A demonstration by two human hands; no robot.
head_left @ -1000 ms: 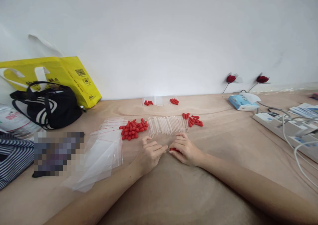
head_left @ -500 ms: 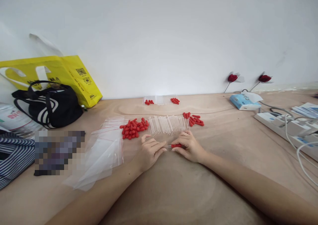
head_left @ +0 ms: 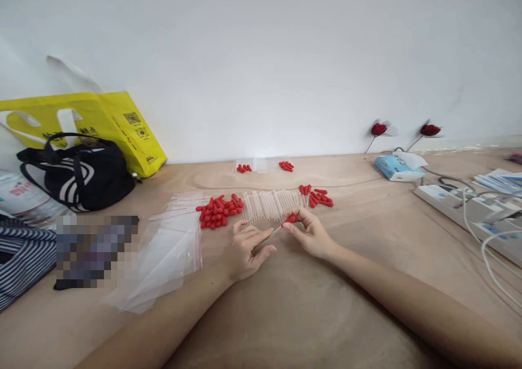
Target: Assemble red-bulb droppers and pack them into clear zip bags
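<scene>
Between the thumb and finger of my right hand (head_left: 308, 233) is a red rubber bulb (head_left: 291, 219), with a thin clear tube (head_left: 277, 231) running from it toward my left hand (head_left: 248, 249). The fingers of my left hand are at the tube's other end, its thumb spread a little away. Just beyond my hands lies a row of thin pale tubes (head_left: 271, 205). A heap of red bulbs (head_left: 218, 211) is at the row's left end, and several more red bulbs (head_left: 320, 198) lie at its right end.
Clear plastic bags (head_left: 171, 249) lie left of my hands. A bag with red bulbs (head_left: 261, 165) is by the wall. Farther left are a black bag (head_left: 101, 176) and a yellow bag (head_left: 142, 146). At right are a tissue pack (head_left: 397, 167) and a power strip (head_left: 444, 203) with cables.
My right hand has risen slightly, tilting the red bulb upward. The thumb of my left hand has opened away from the tube. The view has shifted slightly.
</scene>
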